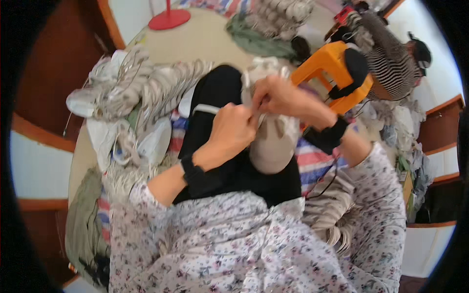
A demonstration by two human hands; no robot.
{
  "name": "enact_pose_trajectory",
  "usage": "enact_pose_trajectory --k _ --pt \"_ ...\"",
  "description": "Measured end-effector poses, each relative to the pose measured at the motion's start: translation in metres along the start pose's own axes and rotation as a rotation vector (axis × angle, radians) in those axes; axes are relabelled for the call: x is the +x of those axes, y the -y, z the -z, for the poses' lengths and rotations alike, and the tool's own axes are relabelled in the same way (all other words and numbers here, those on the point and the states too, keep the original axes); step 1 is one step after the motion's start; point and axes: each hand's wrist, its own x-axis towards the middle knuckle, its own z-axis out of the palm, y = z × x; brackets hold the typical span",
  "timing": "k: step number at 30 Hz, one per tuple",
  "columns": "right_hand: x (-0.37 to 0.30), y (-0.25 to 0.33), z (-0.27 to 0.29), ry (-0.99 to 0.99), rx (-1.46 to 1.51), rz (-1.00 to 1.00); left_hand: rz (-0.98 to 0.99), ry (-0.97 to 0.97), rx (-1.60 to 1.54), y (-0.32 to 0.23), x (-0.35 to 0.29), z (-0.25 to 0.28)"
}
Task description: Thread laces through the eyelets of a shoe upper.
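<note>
A beige shoe (273,146), its rounded toe toward me, rests over my black-trousered lap. My left hand (232,128) is closed at the left of its opening, fingertips pinched together. Just above the shoe, my right hand (278,97) meets the left one, thumb and fingers also pinched. Whatever lies between the fingertips is too small and blurred to make out. A whitish piece (266,66) shows beyond the right hand, partly covered by it. Across my left thigh runs a narrow white band (206,108).
Nested beige shoe pieces (161,93) lie at the left, with loose white pieces (105,141) nearer. An orange stool (334,71) stands at the right, a person in a striped top (395,61) beyond it. A red round base (169,19) stands far left; beige bundles (327,200) lie beside my right arm.
</note>
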Motion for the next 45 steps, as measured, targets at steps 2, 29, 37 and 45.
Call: enact_pose_trajectory --k 2,29,37,45 --pt "0.001 -0.032 -0.021 -0.014 -0.098 0.106 0.055 0.046 -0.175 0.016 0.002 -0.007" --pt "-0.029 0.016 -0.02 -0.181 0.029 -0.055 -0.431 0.26 0.046 0.025 0.036 0.04" --pt "-0.025 0.018 -0.03 -0.111 -0.069 -0.049 -0.493 0.363 -0.204 0.055 0.037 0.031" --pt "-0.021 0.013 -0.032 -0.056 -0.055 -0.06 -0.528 0.303 -0.164 0.054 0.032 0.029"
